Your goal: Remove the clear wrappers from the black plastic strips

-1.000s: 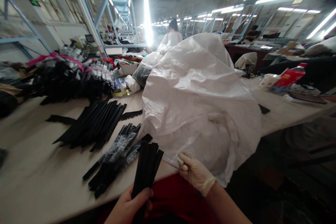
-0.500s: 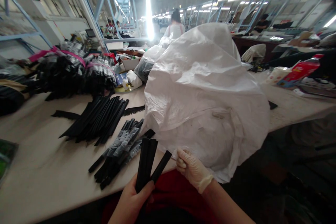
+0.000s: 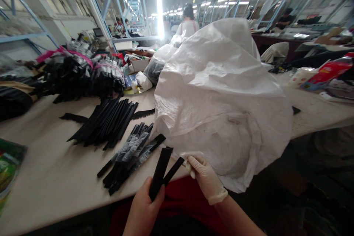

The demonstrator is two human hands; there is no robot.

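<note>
Black strips stand fanned in my bare left hand, its fingers wrapped round their lower ends. My right hand, in a pale glove, is pinched at the near edge of a large white plastic bag; what lies between its fingertips is too small to make out. Left of my hands lies a pile of black strips wrapped in clear plastic. Behind it a larger heap of loose black strips spreads over the table.
Bundles with pink ties sit at the back left of the table. A green packet lies at the left edge, a red packet at the right. A person is beyond the bag.
The strips in my left hand have drawn closer together and tilt more to the right. My right hand's fingers have shifted slightly, and the whole view has moved a little.
</note>
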